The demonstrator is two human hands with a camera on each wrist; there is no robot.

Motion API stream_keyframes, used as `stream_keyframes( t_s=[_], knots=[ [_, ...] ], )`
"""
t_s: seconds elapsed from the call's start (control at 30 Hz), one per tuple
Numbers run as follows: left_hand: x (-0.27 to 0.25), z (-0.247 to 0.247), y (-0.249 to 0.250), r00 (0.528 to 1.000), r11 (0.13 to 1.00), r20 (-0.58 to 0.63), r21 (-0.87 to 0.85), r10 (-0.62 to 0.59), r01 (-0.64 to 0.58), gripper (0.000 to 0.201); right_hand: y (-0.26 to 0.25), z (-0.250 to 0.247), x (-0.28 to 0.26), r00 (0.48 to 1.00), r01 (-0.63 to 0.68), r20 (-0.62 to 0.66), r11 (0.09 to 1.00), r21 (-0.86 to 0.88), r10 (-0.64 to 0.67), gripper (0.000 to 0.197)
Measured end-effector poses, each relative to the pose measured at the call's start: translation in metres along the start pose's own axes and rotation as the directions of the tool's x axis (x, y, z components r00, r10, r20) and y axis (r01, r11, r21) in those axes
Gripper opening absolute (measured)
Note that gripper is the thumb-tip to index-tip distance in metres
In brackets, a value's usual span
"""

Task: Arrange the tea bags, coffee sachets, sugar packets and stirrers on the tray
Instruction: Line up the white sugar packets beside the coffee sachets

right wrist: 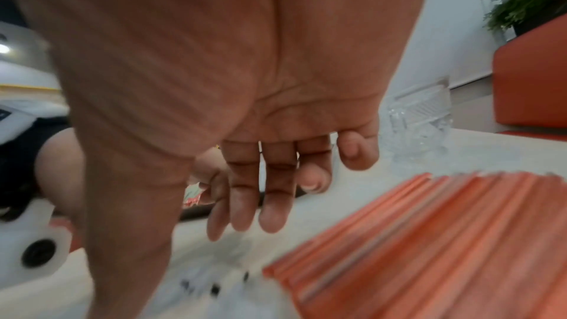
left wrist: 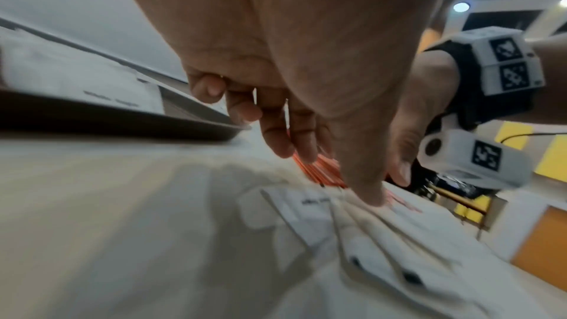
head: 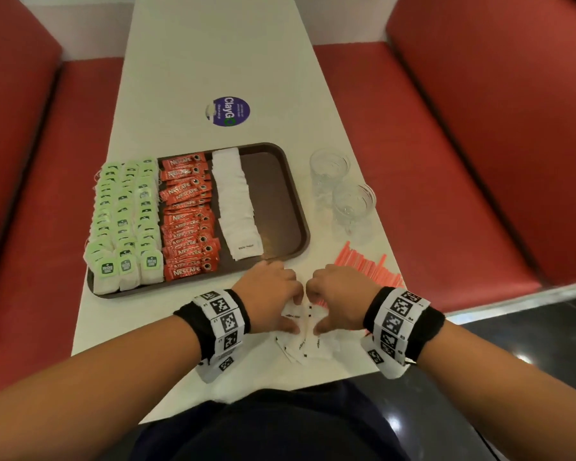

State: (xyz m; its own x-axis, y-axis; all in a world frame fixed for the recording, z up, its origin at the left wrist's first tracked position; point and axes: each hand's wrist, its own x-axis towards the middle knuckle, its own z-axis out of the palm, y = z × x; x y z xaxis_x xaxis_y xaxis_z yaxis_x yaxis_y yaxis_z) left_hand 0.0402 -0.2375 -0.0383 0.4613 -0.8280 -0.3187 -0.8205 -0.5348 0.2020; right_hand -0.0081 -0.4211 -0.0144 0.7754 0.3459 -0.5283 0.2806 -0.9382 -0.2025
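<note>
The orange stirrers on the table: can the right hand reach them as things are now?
Probably yes. The stirrers lie loose on the table just beside the right hand, with nothing between them.

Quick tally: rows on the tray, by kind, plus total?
Tea bag rows: 3
Coffee sachet rows: 1
Sugar packet rows: 1
Stirrers: 0 rows, all on the table
Total on the tray: 5 rows

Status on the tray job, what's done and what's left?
Done: tea bags, coffee sachets and one row of sugar packets sit on the tray. In hand: left hand and right hand gathering loose sugar packets on the table. Left: those packets and the orange stirrers, off the tray.
</note>
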Motion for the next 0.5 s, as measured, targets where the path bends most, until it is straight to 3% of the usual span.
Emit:
stream_keyframes(
  t_s=[0.17,0.4,0.5],
  knots=[
    [0.002,0.015,0.016,0.997,1.0,0.08,0.031,-0.005,0.002,0.073,0.001,0.032,-0.013,1.0,0.017,-0.018,0.993,-0.118,-0.019,0.064],
    [0.002,0.002,0.0,0.984,0.999,0.175,0.04,-0.034,0.028,0.059,-0.009,0.026,0.001,0.998,0.062,-0.023,0.989,-0.136,-0.066,0.06],
    [-0.006,0.0,-0.015,0.98,0.996,0.174,0.014,-0.094,0.093,0.054,-0.018,0.021,0.015,0.996,0.072,-0.051,0.991,-0.109,-0.078,0.061]
  ],
)
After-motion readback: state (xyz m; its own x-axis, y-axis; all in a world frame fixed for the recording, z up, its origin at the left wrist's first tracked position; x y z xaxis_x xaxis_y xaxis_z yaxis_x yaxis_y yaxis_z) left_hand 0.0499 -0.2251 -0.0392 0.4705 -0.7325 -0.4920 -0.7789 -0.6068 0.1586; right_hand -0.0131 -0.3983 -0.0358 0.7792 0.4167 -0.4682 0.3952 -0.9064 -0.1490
